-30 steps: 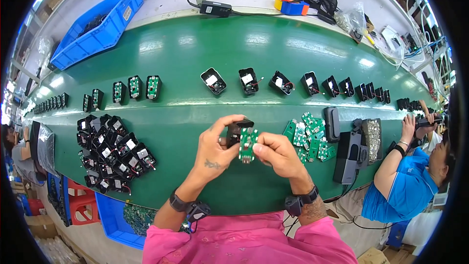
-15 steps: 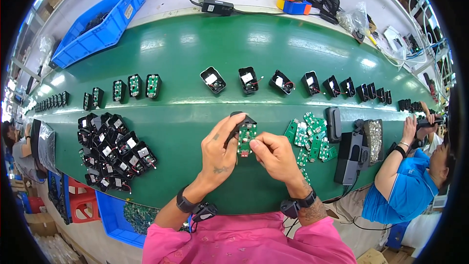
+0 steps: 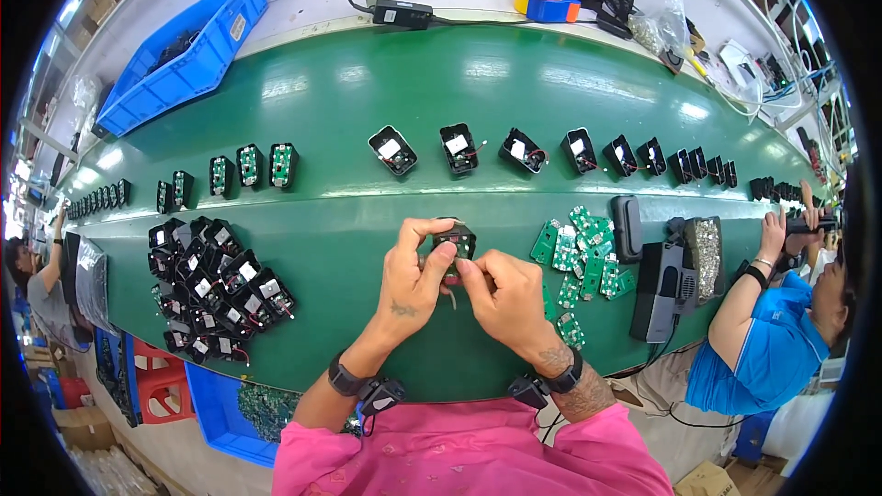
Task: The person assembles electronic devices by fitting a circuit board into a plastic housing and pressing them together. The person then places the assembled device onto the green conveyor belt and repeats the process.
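"As the black case [image 3: 466, 240] sat above the green table [image 3: 349, 110], which hand held it?"

"The left hand [image 3: 412, 268], just left of it, fingers curled around, thumb pressed on top. The right hand [image 3: 503, 296] met its near edge; whether pinching, I couldn't tell."

"Long axis?"

"Too covered; both hands angled inward."

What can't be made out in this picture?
In the head view:
Held black housing: partly covered by the left hand and right hand.
Upper blue crate: bottom hidden by its near wall.
Lower blue bin: partly hidden by the green table.
Farthest-left housings: insides too small.
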The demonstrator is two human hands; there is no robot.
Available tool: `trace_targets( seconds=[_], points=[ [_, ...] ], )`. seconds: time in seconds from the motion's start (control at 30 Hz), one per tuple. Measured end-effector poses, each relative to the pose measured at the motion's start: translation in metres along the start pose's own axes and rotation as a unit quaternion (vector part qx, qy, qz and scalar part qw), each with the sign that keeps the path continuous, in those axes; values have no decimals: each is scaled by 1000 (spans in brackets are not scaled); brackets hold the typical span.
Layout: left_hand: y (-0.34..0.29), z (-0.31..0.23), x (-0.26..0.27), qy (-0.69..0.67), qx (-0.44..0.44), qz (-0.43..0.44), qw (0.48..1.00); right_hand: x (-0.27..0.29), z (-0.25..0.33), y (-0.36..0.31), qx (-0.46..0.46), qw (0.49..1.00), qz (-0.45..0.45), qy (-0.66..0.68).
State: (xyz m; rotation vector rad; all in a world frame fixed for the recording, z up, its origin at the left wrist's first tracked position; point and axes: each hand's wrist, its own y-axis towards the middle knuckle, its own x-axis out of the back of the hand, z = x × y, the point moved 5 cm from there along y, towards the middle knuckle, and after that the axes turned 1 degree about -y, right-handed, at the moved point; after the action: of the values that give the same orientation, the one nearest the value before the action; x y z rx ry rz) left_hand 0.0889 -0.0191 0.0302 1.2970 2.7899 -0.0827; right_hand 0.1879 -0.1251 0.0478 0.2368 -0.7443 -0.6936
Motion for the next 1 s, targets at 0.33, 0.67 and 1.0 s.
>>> trace_targets(
  seconds=[0.33,0.67,1.0],
  points=[
    [1,1,-1,33,-104,-42,993,-13,-9,4,-105,968,112,200],
    [4,-18,11,51,-131,115,983,-10,-19,3,-124,958,188,176],
    [2,-22,8,98,-146,98,980,-3,-10,10,-85,973,168,132]
  ],
)
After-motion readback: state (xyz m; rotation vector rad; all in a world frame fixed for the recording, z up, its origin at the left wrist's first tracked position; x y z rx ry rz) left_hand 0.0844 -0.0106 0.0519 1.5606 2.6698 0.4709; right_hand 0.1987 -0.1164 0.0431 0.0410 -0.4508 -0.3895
